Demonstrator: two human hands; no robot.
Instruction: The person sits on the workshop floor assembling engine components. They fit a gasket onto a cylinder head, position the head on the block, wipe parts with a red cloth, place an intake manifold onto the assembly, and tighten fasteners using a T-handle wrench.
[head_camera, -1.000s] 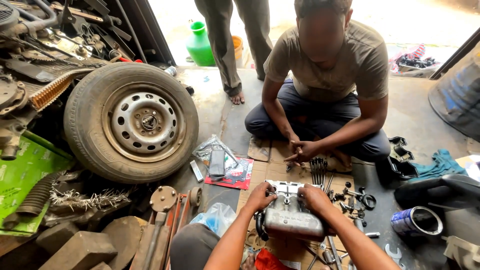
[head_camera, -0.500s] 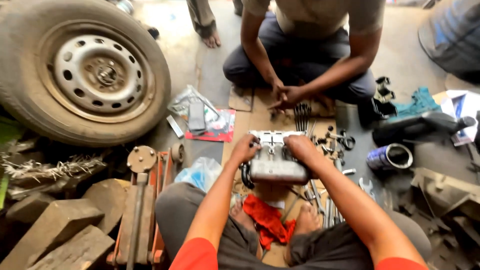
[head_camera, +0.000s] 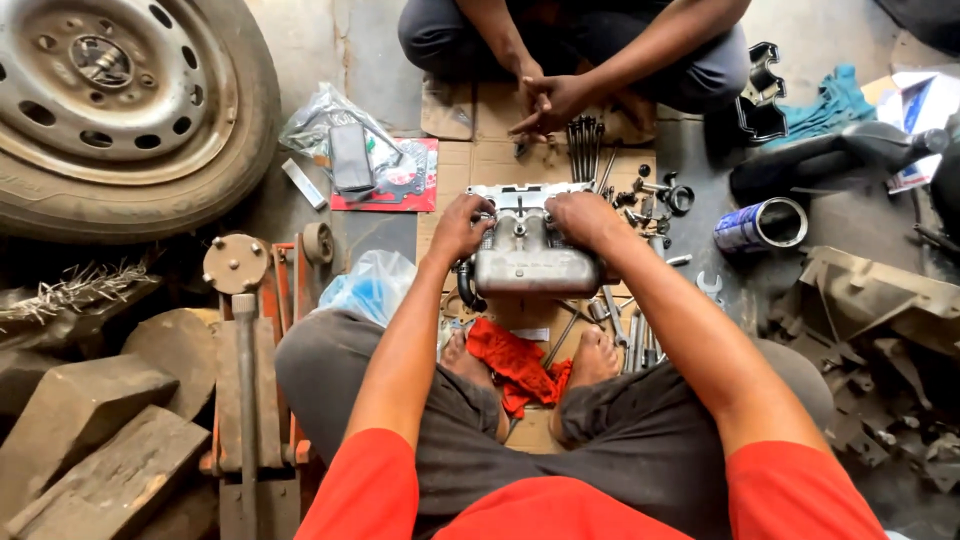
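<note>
Hands first: the left hand (head_camera: 462, 222) curls over the left upper edge of a grey cast-metal engine housing with ribbed top (head_camera: 530, 248), fingers closed on it, while the right hand (head_camera: 585, 215) grips the right upper edge the same way. The housing sits between both palms, just beyond the person's bare feet, resting on flattened brown cardboard (head_camera: 500, 160).

Risk, as a judgement: the casting looks heavy and smooth-sided, and both grips are only at the top rim; if either hand slips, it could tip forward onto the loose bolts and small metal fittings (head_camera: 655, 195) just past the right hand, or back onto the toes.

A crumpled red rag (head_camera: 515, 365) lies below the hands, between the feet. Beyond them, a second person's clasped hands (head_camera: 548, 98) rest near a row of long dark studs (head_camera: 585, 148). Far left of the left hand stands a worn tyre on a steel wheel (head_camera: 120, 100); right of the right hand, an open blue tin can (head_camera: 760, 225).
</note>
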